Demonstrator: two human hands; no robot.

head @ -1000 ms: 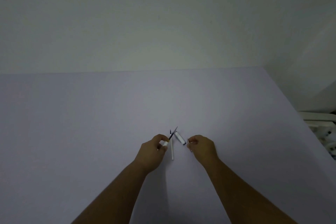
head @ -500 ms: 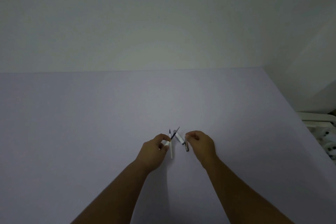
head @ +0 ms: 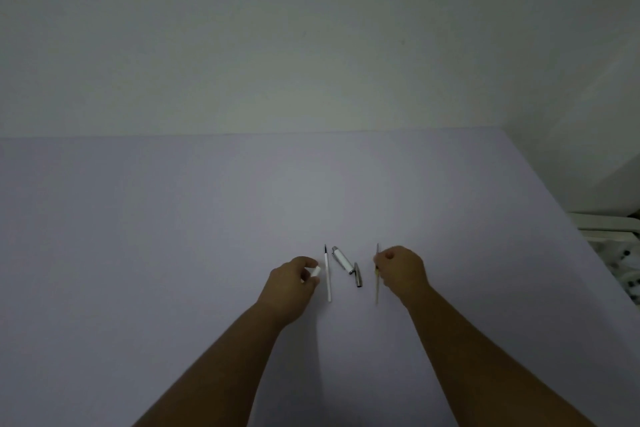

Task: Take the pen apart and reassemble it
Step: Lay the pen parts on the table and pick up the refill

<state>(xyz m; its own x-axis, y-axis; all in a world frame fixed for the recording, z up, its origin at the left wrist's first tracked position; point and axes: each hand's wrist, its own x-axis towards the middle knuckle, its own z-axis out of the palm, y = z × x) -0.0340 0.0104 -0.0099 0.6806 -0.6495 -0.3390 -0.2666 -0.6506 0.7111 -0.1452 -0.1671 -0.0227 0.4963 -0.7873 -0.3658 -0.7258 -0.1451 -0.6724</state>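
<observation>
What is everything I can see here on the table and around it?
Thin white refill rod with dark tip: 1, white, lying on the table between the hands.
White pen barrel piece with silver end: 1, white and silver, right of the rod.
Small grey metal piece: 1, grey, at the barrel's near end.
Thin pale rod: 1, yellowish, in the right hand.
Small white piece: 1, in the left hand's fingertips.
Pale lilac table: 1.
Left hand: 1.
Right hand: 1.

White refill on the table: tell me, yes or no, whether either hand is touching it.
No. The white refill lies alone between the left hand and the pen cap.
</observation>
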